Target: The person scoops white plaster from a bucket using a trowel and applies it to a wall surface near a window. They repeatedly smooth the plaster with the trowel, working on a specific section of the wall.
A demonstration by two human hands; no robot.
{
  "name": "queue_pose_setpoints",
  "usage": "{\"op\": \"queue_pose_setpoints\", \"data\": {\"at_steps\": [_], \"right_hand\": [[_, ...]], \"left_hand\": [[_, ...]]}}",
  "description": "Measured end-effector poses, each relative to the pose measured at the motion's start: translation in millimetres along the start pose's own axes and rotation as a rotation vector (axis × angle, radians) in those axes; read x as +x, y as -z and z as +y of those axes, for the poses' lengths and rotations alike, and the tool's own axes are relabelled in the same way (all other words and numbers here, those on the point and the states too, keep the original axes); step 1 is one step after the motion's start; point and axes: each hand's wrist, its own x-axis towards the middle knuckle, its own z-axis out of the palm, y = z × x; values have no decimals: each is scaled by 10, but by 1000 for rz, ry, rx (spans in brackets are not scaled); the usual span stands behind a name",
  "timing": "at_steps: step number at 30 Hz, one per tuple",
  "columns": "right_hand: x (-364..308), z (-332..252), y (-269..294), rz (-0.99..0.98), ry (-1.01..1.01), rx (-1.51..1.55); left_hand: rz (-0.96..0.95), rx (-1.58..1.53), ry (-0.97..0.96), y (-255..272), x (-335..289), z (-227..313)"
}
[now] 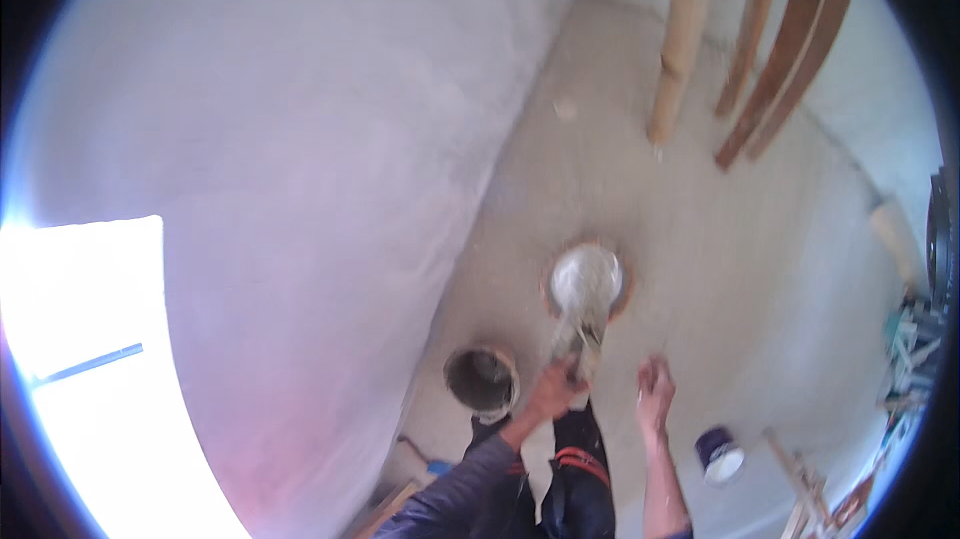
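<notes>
My left hand is closed round a pale, crumpled, bag-like thing, too blurred to name surely. Its far end overlaps a round basin on the floor, which has a brownish rim and whitish, shiny contents. To the right, apart from the basin, my right hand is raised with its fingers curled in. Whether anything small is between those fingers is hidden. A dark bucket with greyish stuff inside stands left of my left hand, close to my legs.
A pale wall rises on the left, with a bright opening in it. Several wooden planks and a round post lean at the far end. A small dark-and-white tub and piled scraps lie to the right.
</notes>
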Motion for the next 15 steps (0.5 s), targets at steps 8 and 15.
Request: {"op": "queue_pose_setpoints", "data": {"at_steps": [8,15], "right_hand": [[-140,-555,237,-215,-107,60],[-469,-1333,721,-256,142,-95]], "left_hand": [[-24,-325,-42,-552,-227,978],[125,-500,-491,-143,-958,1221]]}}
